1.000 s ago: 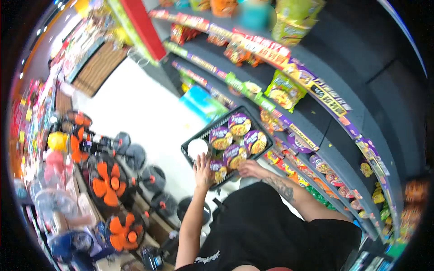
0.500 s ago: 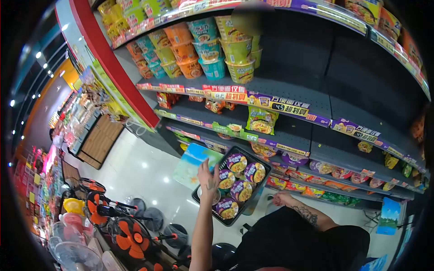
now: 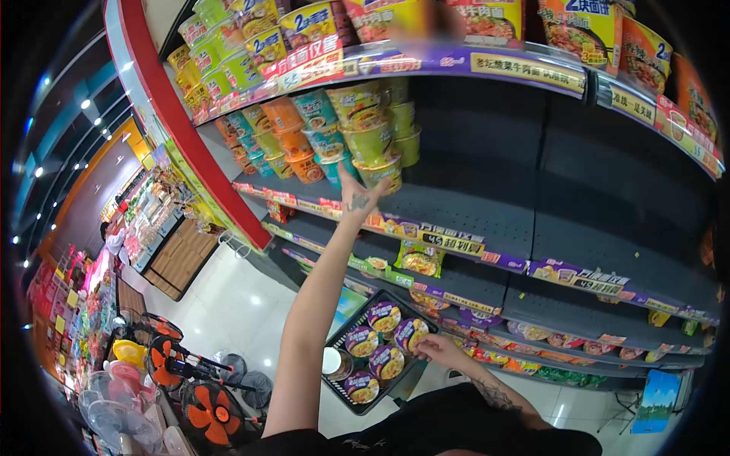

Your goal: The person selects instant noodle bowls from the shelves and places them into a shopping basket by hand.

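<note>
Left hand (image 3: 359, 201): raised to the shelf (image 3: 471, 199), seen from the back, thumb and one finger spread wide at the base of the green cup stack (image 3: 369, 144) and the teal cups (image 3: 327, 143); the other fingers were hard to make out, and firm contact could not be confirmed.
Right hand (image 3: 441, 350): low at the basket's right side, fingers partly curled at the edge of a purple-lidded cup (image 3: 411, 334); the fingertips were too small to show whether they gripped it.
Black basket (image 3: 339, 396): below the shelves, holding several purple-lidded cups and, at its left corner, a white-topped container (image 3: 331, 360); the cups' sides were mostly hidden.
Orange cups (image 3: 293, 144): stacked beside the teal ones, the rear rows partly covered.
Noodle packet (image 3: 420, 259): upright one shelf down, beyond the left forearm.
Upper shelf packs (image 3: 582, 34): cut off by the top edge, some smeared by a round blurred patch.
Orange-bladed fan (image 3: 209, 413): lower left, partly hidden among others.
Black shirt (image 3: 456, 414): cut off at the bottom, its print unreadable.
</note>
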`<state>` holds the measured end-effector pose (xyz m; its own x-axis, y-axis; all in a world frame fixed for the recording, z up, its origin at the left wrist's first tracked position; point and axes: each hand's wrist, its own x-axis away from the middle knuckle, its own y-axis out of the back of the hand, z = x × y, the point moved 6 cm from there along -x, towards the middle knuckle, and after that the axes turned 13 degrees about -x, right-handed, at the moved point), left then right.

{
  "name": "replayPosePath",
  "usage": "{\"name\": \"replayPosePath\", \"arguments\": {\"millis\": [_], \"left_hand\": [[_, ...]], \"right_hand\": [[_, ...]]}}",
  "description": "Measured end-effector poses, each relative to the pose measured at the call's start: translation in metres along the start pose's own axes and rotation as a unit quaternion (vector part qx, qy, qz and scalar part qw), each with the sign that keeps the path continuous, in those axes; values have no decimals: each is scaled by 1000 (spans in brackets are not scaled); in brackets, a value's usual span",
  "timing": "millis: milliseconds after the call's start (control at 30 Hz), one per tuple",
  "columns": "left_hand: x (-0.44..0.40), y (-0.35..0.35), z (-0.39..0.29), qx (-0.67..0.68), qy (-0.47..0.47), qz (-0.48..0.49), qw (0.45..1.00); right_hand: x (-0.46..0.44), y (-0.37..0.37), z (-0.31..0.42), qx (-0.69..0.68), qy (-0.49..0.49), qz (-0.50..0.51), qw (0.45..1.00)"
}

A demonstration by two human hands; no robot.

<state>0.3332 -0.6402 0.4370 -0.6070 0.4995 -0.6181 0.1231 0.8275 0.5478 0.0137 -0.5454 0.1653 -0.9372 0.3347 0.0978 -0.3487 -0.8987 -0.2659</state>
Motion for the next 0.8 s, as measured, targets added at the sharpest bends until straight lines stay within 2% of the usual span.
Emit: {"name": "replayPosePath", "arguments": {"millis": [67,100,133,167,200,300,333,367,400,500,600,667,733,800], "left_hand": [[-12,-12,-10,60,54,33,996],[-23,-32,1,118,-1,21,993],[-32,-37,-6,123,-8,18,992],[-33,-39,-7,35,10,-4,999],[-30,-40,-4,-56,31,-22,998],[-37,-46,2,-28,41,-16,999],[-41,-47,6,-31,51,-16,998],[-48,-52,14,-4,21,-21,1000],[-47,-51,12,-6,24,-22,999],[-40,-45,-3,-25,19,-17,999],[-20,-45,-39,47,-32,-22,998],[-7,-52,-63,130,-75,15,989],[5,-53,-84,147,-88,48,984],[11,-68,-89,179,-123,56,975]], "right_hand": [[17,2,37,28,26,6,999],[28,3,60,96,47,9,994],[33,8,81,167,72,11,983],[37,17,84,162,26,10,986],[43,21,91,160,24,9,987],[51,32,120,177,43,9,983],[52,31,131,136,53,19,989],[51,29,143,94,63,30,993],[50,29,155,94,61,34,993],[41,23,204,149,147,38,977],[27,27,251,120,201,12,972],[18,32,283,74,253,-14,965],[6,44,313,9,349,-67,935],[-2,56,352,38,437,-126,890]]}}
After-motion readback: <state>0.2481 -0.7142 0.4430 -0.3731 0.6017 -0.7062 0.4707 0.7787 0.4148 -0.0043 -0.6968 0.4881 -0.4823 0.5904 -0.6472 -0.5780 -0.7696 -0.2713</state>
